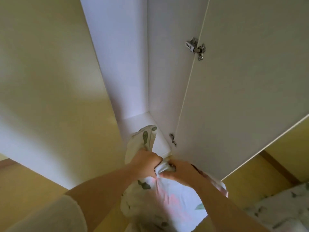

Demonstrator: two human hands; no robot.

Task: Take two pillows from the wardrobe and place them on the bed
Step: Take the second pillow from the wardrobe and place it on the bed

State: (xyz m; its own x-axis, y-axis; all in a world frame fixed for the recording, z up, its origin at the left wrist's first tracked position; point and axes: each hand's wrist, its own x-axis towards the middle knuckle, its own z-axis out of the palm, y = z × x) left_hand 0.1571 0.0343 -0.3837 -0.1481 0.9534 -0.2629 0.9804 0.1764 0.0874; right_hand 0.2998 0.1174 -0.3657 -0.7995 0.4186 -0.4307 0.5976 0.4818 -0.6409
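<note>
The fingers of the left hand [147, 162] are curled tight round a bunched neck of cloth. Those of the right hand [181, 171] pinch the same twist from the other side, so the two fists touch. What they grip is a soft, cream, leaf-printed fabric pillow [144, 138]. Its upper end lies against the floor panel of the tall white board wardrobe [127, 64], and the rest hangs below the wrists, between the forearms. The flat white wardrobe door [242, 97] stands open on its small metal hinge [195, 47].

I judge the task to be in its early part. One pillow is in hand and only partly out of the wardrobe. The carry and the placing on the leaf-patterned bed [284, 208] are not yet done.

The bed is cut off at the lower right corner, so most of its top is unseen. The pale, pink-tinged cloth [177, 205] under the right forearm is blurred; whether it is a second pillow or the same one, I cannot tell. The fingertips are buried in folds.
</note>
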